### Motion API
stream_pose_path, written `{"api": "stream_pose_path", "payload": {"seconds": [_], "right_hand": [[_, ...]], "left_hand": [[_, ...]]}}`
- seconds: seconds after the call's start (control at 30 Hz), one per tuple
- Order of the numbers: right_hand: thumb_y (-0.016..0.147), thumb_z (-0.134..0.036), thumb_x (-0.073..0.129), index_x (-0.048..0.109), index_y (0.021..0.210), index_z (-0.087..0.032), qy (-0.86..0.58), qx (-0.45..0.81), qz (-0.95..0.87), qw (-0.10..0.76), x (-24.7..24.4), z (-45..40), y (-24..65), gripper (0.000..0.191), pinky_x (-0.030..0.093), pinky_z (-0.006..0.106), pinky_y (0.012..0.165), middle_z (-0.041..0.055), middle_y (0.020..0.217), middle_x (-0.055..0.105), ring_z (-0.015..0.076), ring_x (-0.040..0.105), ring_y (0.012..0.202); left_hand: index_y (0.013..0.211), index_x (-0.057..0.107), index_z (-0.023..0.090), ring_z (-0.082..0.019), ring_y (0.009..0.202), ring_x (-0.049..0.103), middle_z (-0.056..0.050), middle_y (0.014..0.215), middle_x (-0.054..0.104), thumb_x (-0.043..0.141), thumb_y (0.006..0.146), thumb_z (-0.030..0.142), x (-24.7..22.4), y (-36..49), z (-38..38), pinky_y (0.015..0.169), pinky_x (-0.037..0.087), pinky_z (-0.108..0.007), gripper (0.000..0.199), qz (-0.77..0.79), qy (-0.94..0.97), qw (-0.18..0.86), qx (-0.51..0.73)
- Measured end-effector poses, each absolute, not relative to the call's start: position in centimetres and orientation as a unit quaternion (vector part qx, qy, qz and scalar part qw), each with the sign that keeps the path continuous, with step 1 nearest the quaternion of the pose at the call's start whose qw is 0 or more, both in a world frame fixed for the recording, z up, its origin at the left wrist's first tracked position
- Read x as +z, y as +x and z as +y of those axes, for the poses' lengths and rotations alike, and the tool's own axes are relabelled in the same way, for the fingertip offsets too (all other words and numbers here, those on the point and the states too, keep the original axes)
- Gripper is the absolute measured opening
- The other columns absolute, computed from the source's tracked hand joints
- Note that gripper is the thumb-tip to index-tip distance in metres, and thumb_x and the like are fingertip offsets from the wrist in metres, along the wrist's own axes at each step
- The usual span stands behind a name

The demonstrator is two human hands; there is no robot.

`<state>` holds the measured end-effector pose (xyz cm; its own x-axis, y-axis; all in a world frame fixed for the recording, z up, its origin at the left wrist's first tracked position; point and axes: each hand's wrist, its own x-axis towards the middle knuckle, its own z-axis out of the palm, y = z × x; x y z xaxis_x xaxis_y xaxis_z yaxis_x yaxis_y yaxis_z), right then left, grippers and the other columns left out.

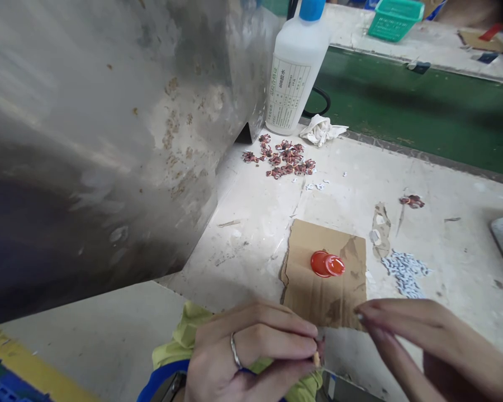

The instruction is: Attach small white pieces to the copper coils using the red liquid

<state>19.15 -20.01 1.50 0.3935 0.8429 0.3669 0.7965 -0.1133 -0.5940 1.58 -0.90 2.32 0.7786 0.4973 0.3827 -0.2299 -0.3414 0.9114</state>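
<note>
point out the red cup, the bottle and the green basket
red cup point(319, 263): head view, on its side wall
bottle point(292, 58): head view, on its upper body
green basket point(392, 26): head view, on its front wall

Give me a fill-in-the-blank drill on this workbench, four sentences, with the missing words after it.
The red cup sits on a flat piece of ____.
The cap of the tall bottle is ____.
The ring is on the person's ____ hand, which holds a small reddish-brown piece.
In the picture, the pile of pale blue pieces lies to the ____ of the red cup.

Missing words: cardboard; blue; left; right.
</note>
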Motion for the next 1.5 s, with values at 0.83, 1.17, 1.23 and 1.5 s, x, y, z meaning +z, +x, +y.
{"api": "stream_pose_path", "payload": {"seconds": [0.83,1.17,1.23,1.5], "right_hand": [[0.105,-0.022,0.064,0.073,0.112,-0.029,-0.823,-0.057,-0.497,0.268,1.4,-17.6,19.9,0.014,0.054,0.020,0.087,-0.0066,0.112,0.078,0.0088,0.073,0.094],[0.105,-0.021,0.065,0.074,0.113,-0.029,-0.823,-0.058,-0.499,0.265,1.3,-17.6,19.9,0.015,0.053,0.021,0.087,-0.0059,0.113,0.078,0.0093,0.073,0.093],[0.105,-0.022,0.065,0.074,0.113,-0.029,-0.826,-0.060,-0.498,0.258,1.3,-17.5,19.8,0.015,0.053,0.021,0.085,-0.0065,0.113,0.078,0.0085,0.073,0.092],[0.104,-0.021,0.066,0.074,0.113,-0.028,-0.819,-0.054,-0.497,0.282,1.4,-17.5,19.9,0.014,0.053,0.021,0.089,-0.0057,0.111,0.078,0.0093,0.072,0.095]], "left_hand": [[0.096,0.075,0.010,-0.014,0.084,0.082,-0.008,0.094,0.083,0.080,0.084,-0.003,1.3,2.0,-0.2,0.079,0.071,-0.017,0.018,0.115,0.727,0.598,0.316],[0.096,0.075,0.010,-0.013,0.085,0.082,-0.007,0.094,0.083,0.080,0.084,-0.003,1.2,2.1,-0.4,0.080,0.070,-0.016,0.018,0.123,0.729,0.596,0.315],[0.095,0.075,0.010,-0.014,0.084,0.082,-0.008,0.093,0.083,0.080,0.083,-0.004,1.3,2.0,-0.3,0.080,0.071,-0.016,0.018,0.124,0.728,0.595,0.317],[0.094,0.074,0.011,-0.014,0.092,0.082,-0.006,0.100,0.083,0.081,0.081,-0.007,1.3,2.1,-0.5,0.087,0.072,-0.018,0.024,0.128,0.730,0.578,0.341]]}}
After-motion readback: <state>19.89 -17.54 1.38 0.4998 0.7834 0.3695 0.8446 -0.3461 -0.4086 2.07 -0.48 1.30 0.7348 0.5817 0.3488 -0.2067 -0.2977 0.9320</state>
